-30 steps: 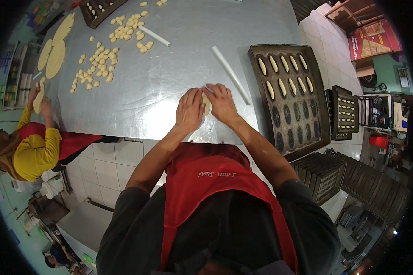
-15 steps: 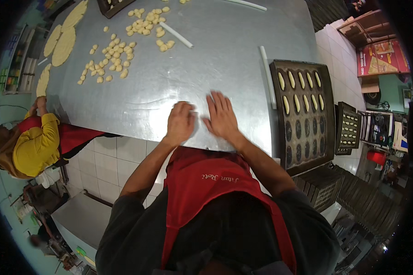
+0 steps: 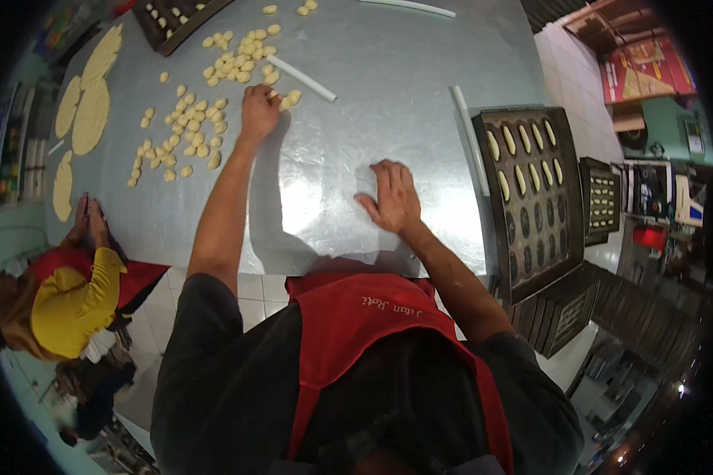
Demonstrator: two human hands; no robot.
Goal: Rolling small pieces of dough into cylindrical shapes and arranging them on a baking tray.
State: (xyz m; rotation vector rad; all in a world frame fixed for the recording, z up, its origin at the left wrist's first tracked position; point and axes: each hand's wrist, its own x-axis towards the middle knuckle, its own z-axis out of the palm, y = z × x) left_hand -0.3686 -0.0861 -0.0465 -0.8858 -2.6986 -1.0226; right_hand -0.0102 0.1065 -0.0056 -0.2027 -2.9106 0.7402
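Observation:
My left hand [image 3: 258, 115] is reached up to the small dough balls [image 3: 189, 119] on the steel table [image 3: 356, 87], its fingers closed on a dough ball at the edge of the upper cluster. My right hand [image 3: 389, 198] lies near the front of the table, fingers spread and holding nothing. A white rod [image 3: 302, 77] lies just above and right of my left hand; another white rod [image 3: 469, 140] lies right of my right hand, beside a dark moulded tray [image 3: 538, 222] with long dough pieces in its upper hollows.
Flattened dough sheets [image 3: 91, 115] lie at the far left, by a co-worker in yellow [image 3: 75, 309]. A dark tray [image 3: 174, 24] sits at the back left, a third rod [image 3: 408, 9] at the back. Further trays [image 3: 598, 198] and stacked trays [image 3: 562, 317] stand at the right.
My hands, together over a dough piece earlier, have separated. My left hand has moved up and left to the dough balls. My right hand stays near the front, fingers spread.

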